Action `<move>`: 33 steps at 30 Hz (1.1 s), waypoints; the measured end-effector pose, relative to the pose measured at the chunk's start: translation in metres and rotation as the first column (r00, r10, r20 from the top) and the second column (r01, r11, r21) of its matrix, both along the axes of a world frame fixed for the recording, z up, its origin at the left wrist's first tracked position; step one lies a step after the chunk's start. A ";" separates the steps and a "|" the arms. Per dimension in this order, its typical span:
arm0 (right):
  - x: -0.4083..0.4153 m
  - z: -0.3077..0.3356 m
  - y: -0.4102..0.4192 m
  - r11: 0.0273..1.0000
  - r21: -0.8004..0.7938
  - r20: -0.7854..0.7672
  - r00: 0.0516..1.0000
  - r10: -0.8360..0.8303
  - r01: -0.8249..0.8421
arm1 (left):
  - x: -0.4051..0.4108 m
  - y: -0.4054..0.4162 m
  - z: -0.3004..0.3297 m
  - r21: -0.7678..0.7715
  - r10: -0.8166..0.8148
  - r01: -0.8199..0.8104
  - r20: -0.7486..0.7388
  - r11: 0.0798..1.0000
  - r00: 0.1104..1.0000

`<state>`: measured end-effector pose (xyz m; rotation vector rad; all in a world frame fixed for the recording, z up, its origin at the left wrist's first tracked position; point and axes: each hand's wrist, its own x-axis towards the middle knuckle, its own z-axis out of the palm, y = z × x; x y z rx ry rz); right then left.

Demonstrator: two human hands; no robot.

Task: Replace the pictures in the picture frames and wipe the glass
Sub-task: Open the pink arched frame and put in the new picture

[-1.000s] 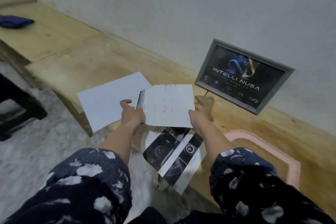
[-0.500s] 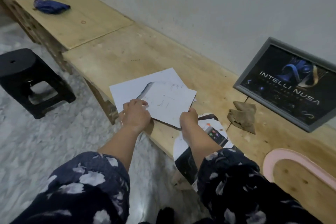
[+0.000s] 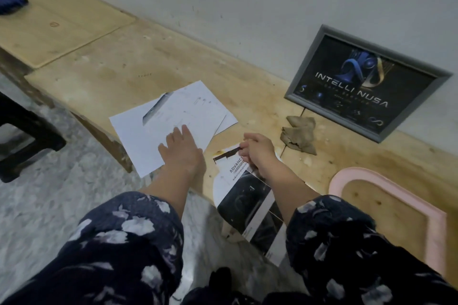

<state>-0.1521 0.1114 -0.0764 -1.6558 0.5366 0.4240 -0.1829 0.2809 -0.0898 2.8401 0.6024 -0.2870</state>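
Our left hand (image 3: 182, 150) lay flat, fingers spread, on limp white sheets (image 3: 173, 126); right hand (image 3: 257, 150) fingers pinched the flimsy printed picture (image 3: 250, 202) by its edge.

table (image 3: 158, 62): sheets (image 3: 171, 121) at near edge, centre | printed picture (image 3: 247, 195) right of sheets, overhanging near edge | rag (image 3: 298, 135) farther right | standing frame (image 3: 366, 82) behind rag, leaning on wall | flat frame (image 3: 436, 225) near right | cloth (image 3: 10, 5) far left | stool (image 3: 22, 136) on floor, left

I read "INTELLI NUSA" on the grey-framed picture (image 3: 364, 84); nearer me than that frame, a printed sheet (image 3: 238, 171) shows "ADVANC", rest hidden.
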 end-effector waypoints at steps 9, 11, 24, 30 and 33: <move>-0.033 0.000 -0.093 0.766 -0.605 -0.029 0.968 0.248 -0.214 | -0.007 -0.073 0.008 -0.096 -0.293 0.291 -0.006 0.952 0.956; -0.045 0.001 -0.103 0.660 -0.689 -0.121 0.945 0.305 -0.301 | -0.013 -0.080 0.009 -0.092 -0.301 0.294 -0.082 0.951 0.950; -0.081 0.007 -0.113 0.509 -0.846 0.025 0.941 0.339 -0.161 | -0.013 -0.089 0.010 -0.234 -0.172 0.168 0.002 0.958 0.985; -0.073 0.023 -0.147 0.859 -0.495 0.297 0.955 0.028 0.129 | -0.008 -0.092 0.021 -0.634 -0.128 0.194 0.149 0.749 0.981; -0.076 0.038 -0.165 0.880 -0.181 0.417 0.845 -0.335 0.439 | 0.002 -0.113 0.043 -0.779 -0.078 0.135 0.110 0.612 0.991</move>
